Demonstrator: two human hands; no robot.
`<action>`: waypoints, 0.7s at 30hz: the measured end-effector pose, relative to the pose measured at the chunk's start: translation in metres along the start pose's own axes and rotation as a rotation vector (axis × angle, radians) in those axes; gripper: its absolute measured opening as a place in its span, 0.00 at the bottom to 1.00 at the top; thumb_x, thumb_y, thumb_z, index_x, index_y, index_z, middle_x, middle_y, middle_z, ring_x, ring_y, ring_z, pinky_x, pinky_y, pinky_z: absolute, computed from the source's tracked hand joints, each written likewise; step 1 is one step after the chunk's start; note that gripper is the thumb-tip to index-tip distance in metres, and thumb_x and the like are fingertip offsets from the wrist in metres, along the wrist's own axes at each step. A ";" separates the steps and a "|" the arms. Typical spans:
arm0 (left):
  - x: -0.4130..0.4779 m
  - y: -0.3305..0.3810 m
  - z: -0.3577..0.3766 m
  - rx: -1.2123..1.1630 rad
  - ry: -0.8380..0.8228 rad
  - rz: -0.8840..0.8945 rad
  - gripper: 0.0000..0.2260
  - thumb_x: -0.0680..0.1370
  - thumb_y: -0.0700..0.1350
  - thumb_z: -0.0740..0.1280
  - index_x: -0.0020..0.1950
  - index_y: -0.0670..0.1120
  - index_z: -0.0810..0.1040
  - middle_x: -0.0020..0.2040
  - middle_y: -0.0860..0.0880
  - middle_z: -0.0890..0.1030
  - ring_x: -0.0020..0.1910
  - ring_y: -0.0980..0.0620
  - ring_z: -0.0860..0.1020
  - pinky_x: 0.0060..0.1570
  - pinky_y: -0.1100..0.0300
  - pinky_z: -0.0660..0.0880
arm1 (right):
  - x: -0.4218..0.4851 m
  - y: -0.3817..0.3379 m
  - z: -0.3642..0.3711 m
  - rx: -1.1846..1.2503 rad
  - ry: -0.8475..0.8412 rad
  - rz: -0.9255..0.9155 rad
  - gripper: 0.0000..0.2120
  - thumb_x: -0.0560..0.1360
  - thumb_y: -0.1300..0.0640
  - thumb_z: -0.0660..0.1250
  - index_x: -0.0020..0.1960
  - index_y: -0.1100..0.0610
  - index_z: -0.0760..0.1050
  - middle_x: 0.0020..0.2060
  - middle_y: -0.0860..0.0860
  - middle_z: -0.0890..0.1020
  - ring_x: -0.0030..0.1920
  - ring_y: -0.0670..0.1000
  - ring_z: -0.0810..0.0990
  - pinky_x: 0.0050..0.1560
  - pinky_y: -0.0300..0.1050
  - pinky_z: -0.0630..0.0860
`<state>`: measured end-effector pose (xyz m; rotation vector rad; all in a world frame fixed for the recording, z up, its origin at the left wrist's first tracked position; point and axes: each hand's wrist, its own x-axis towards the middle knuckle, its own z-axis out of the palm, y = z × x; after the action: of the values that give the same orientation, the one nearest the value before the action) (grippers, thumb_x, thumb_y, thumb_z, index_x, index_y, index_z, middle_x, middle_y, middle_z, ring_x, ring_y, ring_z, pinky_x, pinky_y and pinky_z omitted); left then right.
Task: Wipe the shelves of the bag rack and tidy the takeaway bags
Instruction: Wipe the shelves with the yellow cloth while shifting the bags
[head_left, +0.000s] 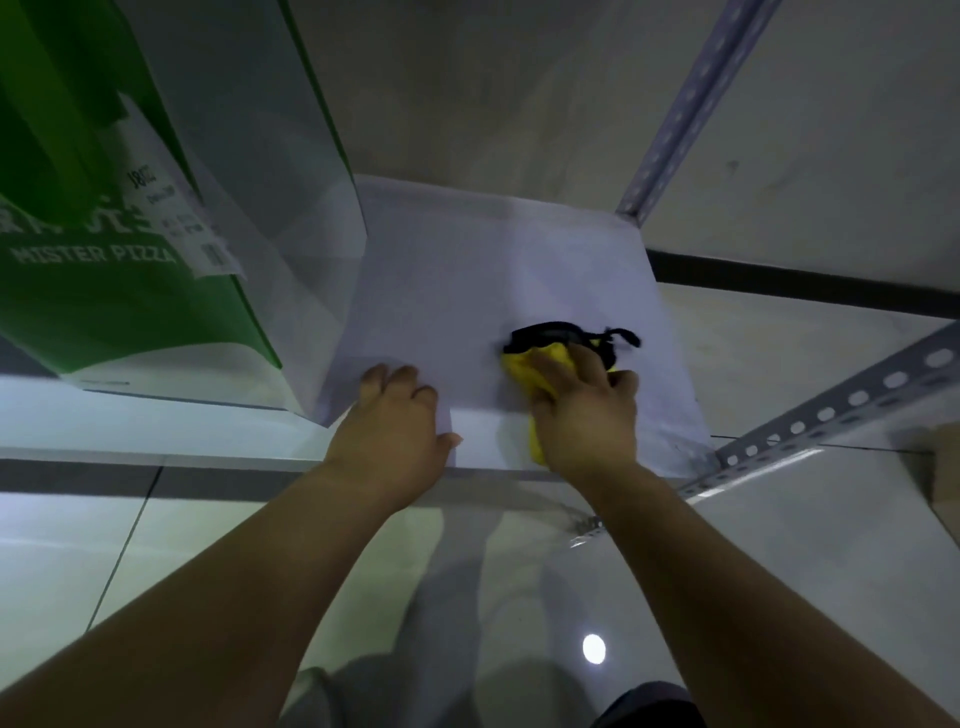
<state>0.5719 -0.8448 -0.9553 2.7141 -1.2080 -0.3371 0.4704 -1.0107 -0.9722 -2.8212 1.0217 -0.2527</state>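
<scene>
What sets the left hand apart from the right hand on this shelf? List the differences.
The left hand lies flat and bare on the white shelf; the right hand presses down on a yellow cloth with black trim.
The left hand rests near the front edge, closer to the green takeaway bag; the right hand reaches further in, nearer the perforated metal post.
Both are palm-down on the same shelf.

We lean over the shelf (467, 270) with both hands on it.

Our left hand (397, 415) lies flat at its front edge, our right hand (582, 410) just beside it on the cloth (524, 369); the bag (130, 208) stands at the shelf's left, a post (680, 114) at its rear right corner.
</scene>
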 end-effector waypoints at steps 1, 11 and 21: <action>0.000 0.004 0.000 0.005 0.003 0.002 0.25 0.77 0.57 0.60 0.69 0.43 0.66 0.72 0.43 0.62 0.70 0.41 0.57 0.68 0.54 0.56 | -0.009 0.000 -0.001 -0.004 -0.020 -0.103 0.18 0.77 0.46 0.55 0.66 0.39 0.69 0.70 0.50 0.67 0.54 0.60 0.68 0.51 0.47 0.62; -0.015 0.013 -0.003 -0.054 -0.018 -0.016 0.22 0.79 0.51 0.59 0.70 0.43 0.64 0.72 0.44 0.61 0.70 0.44 0.59 0.67 0.54 0.60 | -0.012 0.046 -0.021 0.034 -0.073 0.119 0.17 0.78 0.49 0.58 0.67 0.41 0.68 0.72 0.50 0.63 0.61 0.62 0.67 0.58 0.50 0.62; -0.062 -0.007 -0.055 -0.176 0.146 -0.018 0.15 0.77 0.53 0.62 0.61 0.49 0.74 0.56 0.50 0.77 0.53 0.49 0.76 0.52 0.55 0.73 | -0.029 -0.071 -0.053 0.375 0.031 -0.194 0.16 0.74 0.52 0.66 0.61 0.54 0.75 0.60 0.55 0.77 0.58 0.59 0.74 0.58 0.49 0.71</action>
<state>0.5517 -0.7914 -0.8953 2.5511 -1.0632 -0.2306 0.4819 -0.9413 -0.9112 -2.5754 0.6249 -0.4563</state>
